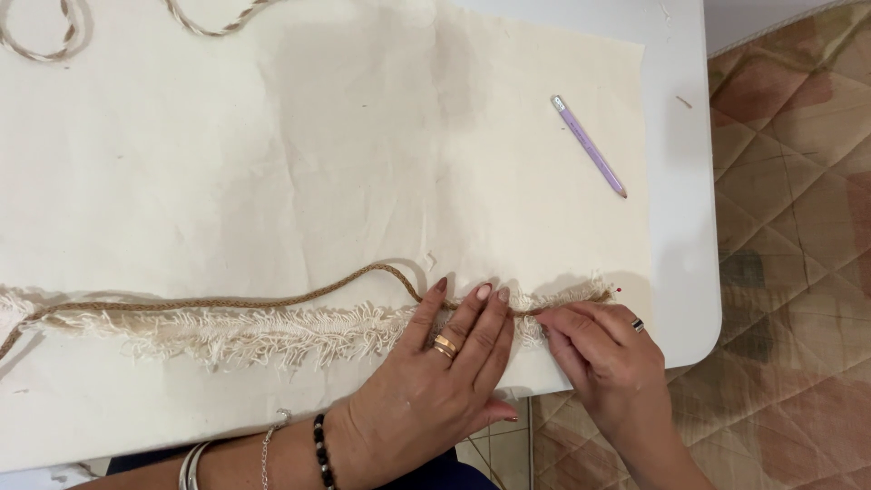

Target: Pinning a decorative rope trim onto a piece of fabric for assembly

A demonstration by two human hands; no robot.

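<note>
We see a brown braided cord (272, 302) running left to right along the top of a cream fringe trim (254, 334), both lying on a cream cloth (318, 154) near its near edge. Just left of the hands the cord lifts off the fringe in a low arch, then drops back under the fingers and ends near the cloth's right edge.

The left hand (435, 381) comes in from the near side, wrist low and palm down, laid flat across cord and fringe. Its fingers (481, 313) are straight and slightly spread, pressing the cord onto the trim rather than closing round anything. It wears gold rings, with bracelets and a dark bead band at the wrist.

The right hand (603, 358) lies just to the right, also palm down and angled toward the left. Its thumb and forefinger meet at the cord, close beside the left fingertips, pinching something there; we cannot tell whether it is the cord alone or a pin as well. A small red pin head (619, 290) shows at the far right end of the fringe.

Farther away on the cloth, toward the right, lies a lilac pencil (589, 146). The cloth covers a white table (689, 181); to the right is a quilted floor covering (798, 227).
</note>
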